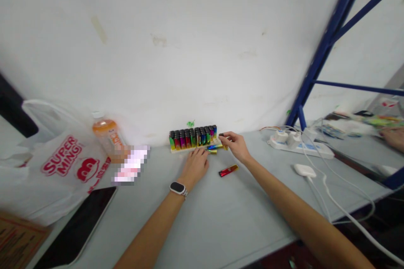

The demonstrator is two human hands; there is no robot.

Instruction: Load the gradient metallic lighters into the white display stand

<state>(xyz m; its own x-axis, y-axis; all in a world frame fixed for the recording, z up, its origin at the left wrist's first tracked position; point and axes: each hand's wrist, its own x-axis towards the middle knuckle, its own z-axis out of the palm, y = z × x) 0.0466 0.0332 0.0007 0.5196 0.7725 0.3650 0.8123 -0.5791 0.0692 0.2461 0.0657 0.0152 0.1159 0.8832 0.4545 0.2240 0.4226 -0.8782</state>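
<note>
Rows of colourful lighters with black tops [193, 138] stand upright in a pale tray [183, 150] against the wall. My left hand [195, 164], a watch on its wrist, lies with fingers stretched out at the tray's front edge. Just beyond its fingertips are a blue lighter [214, 147] and a yellowish one [212, 151], both lying down. At the tray's right end, my right hand [236, 145] pinches a yellowish lighter [225, 146] with a dark top. A red and yellow lighter [228, 170] lies on the table between my forearms.
Left on the grey table [214, 218] are a plastic bag [59, 164], an orange drink bottle [107, 132] and a dark tablet-like device [78, 227]. To the right, a power strip [303, 147], a white charger [304, 170] and cables lie by a blue metal frame [322, 54]. Another person's hand [394, 136] shows far right.
</note>
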